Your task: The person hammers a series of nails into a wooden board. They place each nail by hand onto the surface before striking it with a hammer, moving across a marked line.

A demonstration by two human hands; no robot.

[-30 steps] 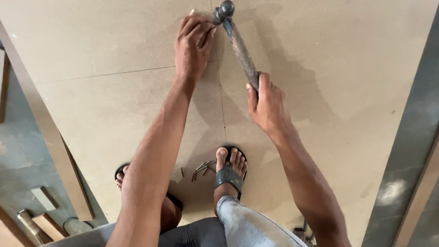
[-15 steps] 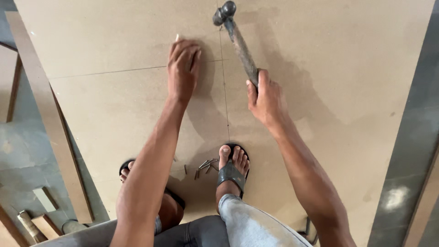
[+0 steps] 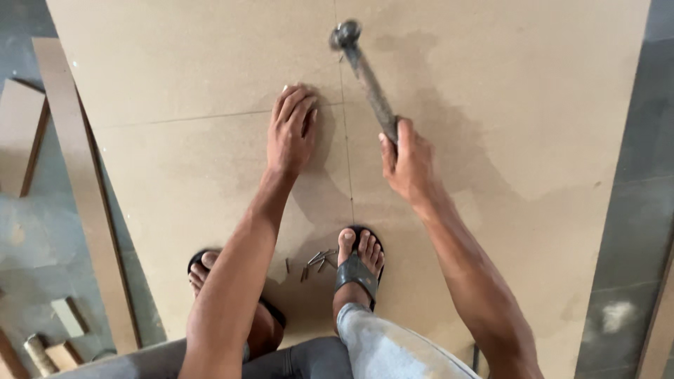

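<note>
I see no packages, labels, signs or screens anywhere around me.

Soft, even daylight fills the view, fairly bright and without glare. Both arms throw diffuse shadows up and to the right across the tan board. The hammer head is motion-blurred (edges stretch slightly); the rest stays sharp.
</note>
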